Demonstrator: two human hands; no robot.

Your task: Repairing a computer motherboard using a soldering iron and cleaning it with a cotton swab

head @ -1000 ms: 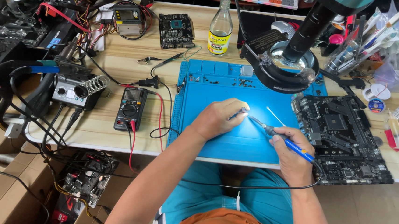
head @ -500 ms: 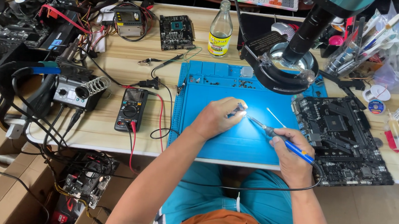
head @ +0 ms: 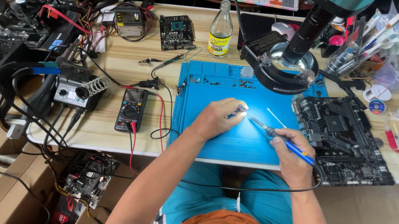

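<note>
The right hand (head: 292,153) is closed around a soldering iron (head: 279,137) with a blue handle, held like a pen, its thin tip slanting up and away toward the left hand (head: 215,118). The iron's black cord (head: 250,188) loops from the back of the right hand down across the person's lap. The left hand is curled, fingers pinched on a small part (head: 241,111) that is too small and too brightly lit to make out; the iron's tip meets it right at those fingertips. Both hands rest on a blue mat (head: 225,146) on the bench (head: 113,134), under a bright patch of light. Just beyond the iron tip a thin white stick (head: 276,117) lies on the mat. Farther beyond the hands a black ring lamp (head: 284,71) hangs over the mat's far edge, where small screws sit in the tray slots. Just beside the right hand, on its outer side, lies a black motherboard (head: 338,135). Outside the left hand, past the mat's edge, is a multimeter (head: 132,109) with red and black leads, and farther out a soldering station (head: 77,89). Well beyond the left hand stand a glass bottle (head: 220,29) with a yellow label and a small green circuit board (head: 177,32).
</note>
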